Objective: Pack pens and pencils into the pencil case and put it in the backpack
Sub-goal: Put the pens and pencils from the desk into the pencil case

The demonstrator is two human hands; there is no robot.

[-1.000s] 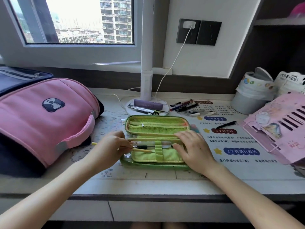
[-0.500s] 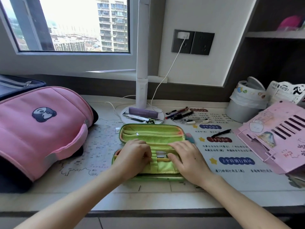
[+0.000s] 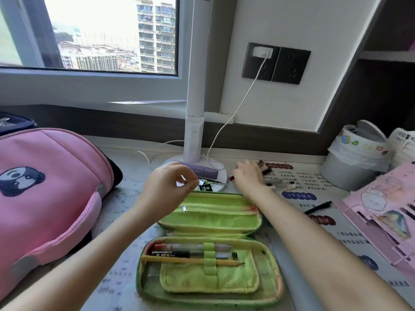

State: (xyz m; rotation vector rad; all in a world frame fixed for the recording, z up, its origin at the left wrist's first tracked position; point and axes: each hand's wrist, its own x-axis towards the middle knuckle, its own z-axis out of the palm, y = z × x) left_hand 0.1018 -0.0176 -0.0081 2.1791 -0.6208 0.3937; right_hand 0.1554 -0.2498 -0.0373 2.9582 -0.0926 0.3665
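Note:
A green pencil case (image 3: 208,286) lies open on the desk. An elastic loop in its near half holds a clear pen (image 3: 186,246), a black pen (image 3: 170,254) and a yellow pencil (image 3: 179,261). My left hand (image 3: 168,185) hovers over the far edge of the lid, fingers curled, thumb and forefinger pinched, nothing visible in them. My right hand (image 3: 247,178) rests on the pile of loose pens (image 3: 280,184) behind the case; a red pen end shows at its heel, and its grip is hidden. The pink backpack (image 3: 45,187) lies at the left.
A white lamp post (image 3: 193,135) stands behind the case, with a purple box (image 3: 202,170) and a white cable on its base. One black pen (image 3: 317,207) lies alone to the right. A grey bin (image 3: 352,162) and a pink stand (image 3: 386,212) fill the right side.
Both hands have left the case's near half and moved to the back: the right onto the loose pens, the left up over the lid. The pens and pencil stay under the loop.

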